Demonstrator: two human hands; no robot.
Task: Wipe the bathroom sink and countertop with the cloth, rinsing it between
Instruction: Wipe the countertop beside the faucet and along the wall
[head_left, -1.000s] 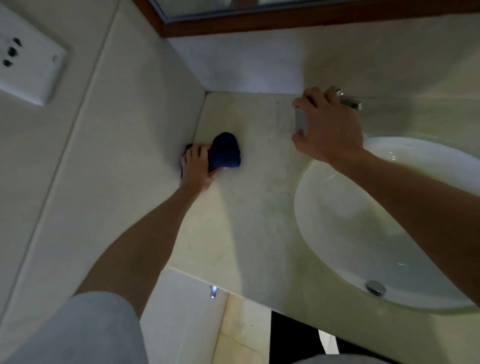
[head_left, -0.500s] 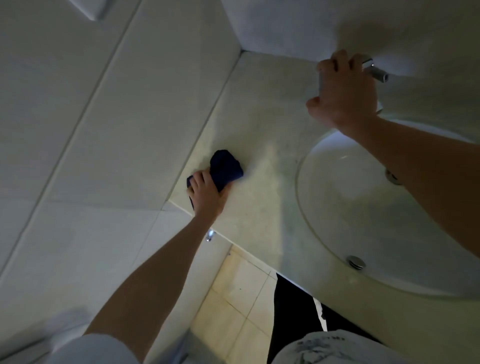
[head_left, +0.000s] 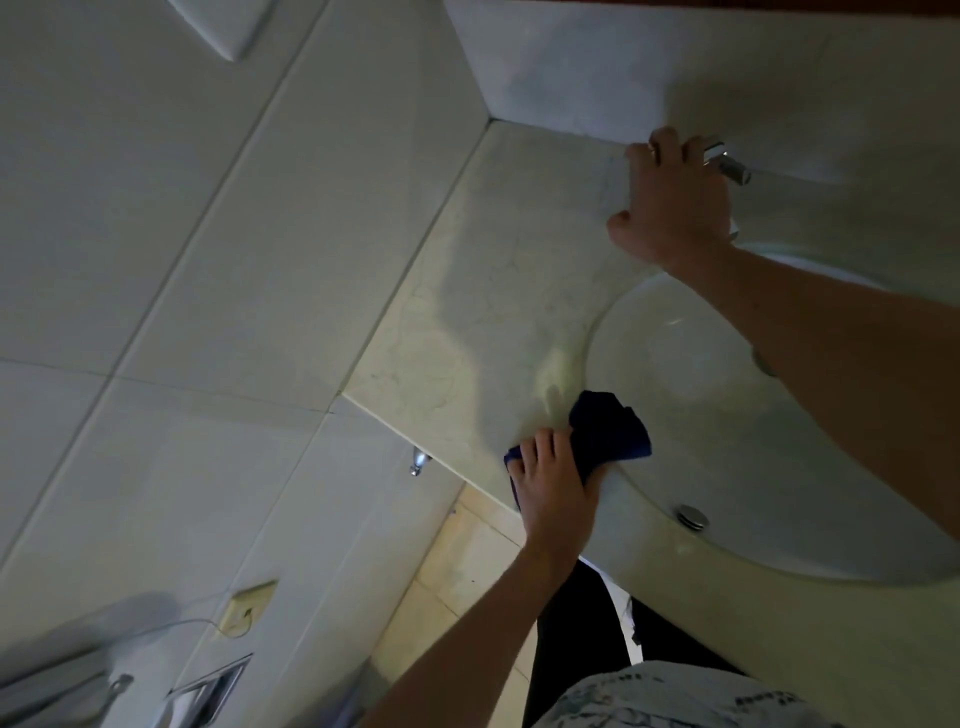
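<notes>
Cloth (head_left: 613, 434) under left hand (head_left: 556, 488) at sink (head_left: 727, 441) rim; right hand (head_left: 670, 208) grips faucet (head_left: 727, 161).

Dark blue cloth (head_left: 613, 434), bunched, pressed on pale marbled bench (head_left: 498, 322) at the front left rim of the sink (head_left: 727, 431). White oval basin, chrome drain plug (head_left: 692, 517) at the near side.

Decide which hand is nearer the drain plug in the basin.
Left. The left hand holds the cloth at the basin's near rim, close beside the drain plug. The right hand is across the sink, gripping the tap.
</notes>
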